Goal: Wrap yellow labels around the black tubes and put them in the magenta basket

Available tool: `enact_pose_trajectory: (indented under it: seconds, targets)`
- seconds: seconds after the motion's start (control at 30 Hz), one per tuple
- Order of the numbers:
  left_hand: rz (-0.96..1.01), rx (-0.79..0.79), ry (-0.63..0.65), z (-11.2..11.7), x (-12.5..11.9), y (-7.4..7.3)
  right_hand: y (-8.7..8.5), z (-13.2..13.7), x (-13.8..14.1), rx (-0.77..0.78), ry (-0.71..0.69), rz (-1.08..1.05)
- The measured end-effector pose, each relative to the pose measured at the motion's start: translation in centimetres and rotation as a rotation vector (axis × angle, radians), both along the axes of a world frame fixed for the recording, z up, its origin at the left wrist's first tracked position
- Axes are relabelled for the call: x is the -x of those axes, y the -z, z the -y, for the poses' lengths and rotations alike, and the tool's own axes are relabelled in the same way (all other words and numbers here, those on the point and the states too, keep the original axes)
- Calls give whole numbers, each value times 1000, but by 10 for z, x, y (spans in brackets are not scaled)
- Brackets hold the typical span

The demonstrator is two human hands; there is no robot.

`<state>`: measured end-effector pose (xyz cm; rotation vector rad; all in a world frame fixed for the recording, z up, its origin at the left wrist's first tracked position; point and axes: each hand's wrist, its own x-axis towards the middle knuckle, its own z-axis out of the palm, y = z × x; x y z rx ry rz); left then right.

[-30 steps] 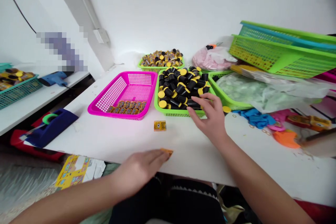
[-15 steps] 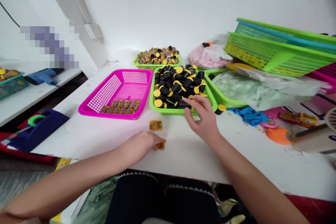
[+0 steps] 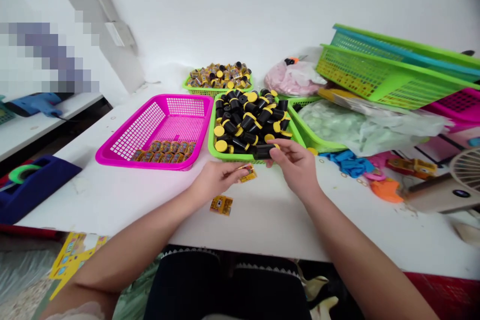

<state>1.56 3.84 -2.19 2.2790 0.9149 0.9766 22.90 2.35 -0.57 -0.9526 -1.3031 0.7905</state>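
My left hand point(image 3: 213, 178) pinches a small yellow printed sleeve point(image 3: 249, 175) above the table in front of the baskets. In my right hand point(image 3: 299, 166) is a black canister with a yellow cap point(image 3: 263, 151), lying on its side between thumb and fingers. The canister is at the front rim of a green basket point(image 3: 214, 152), which is heaped with the same black and yellow canisters. Another yellow printed sleeve point(image 3: 221, 205) lies flat on the table below my left hand. A pink basket point(image 3: 108, 157) to the left holds several wrapped canisters point(image 3: 165, 151) in rows.
Behind stands another green basket point(image 3: 187, 82) full of wrapped canisters. At right are stacked baskets point(image 3: 378, 77), plastic bags point(image 3: 360, 125), blue cloth-like pieces point(image 3: 347, 162) and a small fan point(image 3: 450, 180). A blue tape dispenser point(image 3: 45, 185) sits at left, by the table edge.
My left hand has lifted a yellow sleeve from the table and moved up and right. My right hand has taken a black canister from the heap and brought it closer to the sleeve.
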Motion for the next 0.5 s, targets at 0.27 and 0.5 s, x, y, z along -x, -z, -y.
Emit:
enact_pose_trajectory:
  seconds: [0.27, 0.5]
  targets:
    - [64, 119, 51, 1, 5, 0, 2, 4, -3, 104, -210, -30]
    - [181, 64, 60, 2, 10, 3, 7, 2, -2, 211, -338, 5]
